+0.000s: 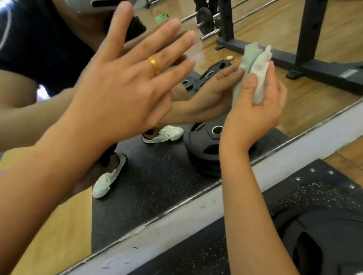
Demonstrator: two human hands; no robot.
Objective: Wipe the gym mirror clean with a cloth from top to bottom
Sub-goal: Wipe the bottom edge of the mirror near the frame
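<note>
We log:
- left hand [115,84]: left of scene, fingers straight and spread, grasping nothing; gold ring [154,65] on one finger; blurred, contact with glass unclear to us
- right hand [258,103]: further right, thumb and fingers curled round white cloth [261,72]
- cloth: bunched upright, far edge meeting own reflection on mirror [308,110], low on glass
- white ledge [182,220]: below mirror
- black weight plate [336,244]: near right, on speckled mat [197,266]

Your cloth [260,74] is white and your ring [154,65] gold. The mat [324,193] is black, flecked with white; the floor [362,155] is tan wood.
</note>
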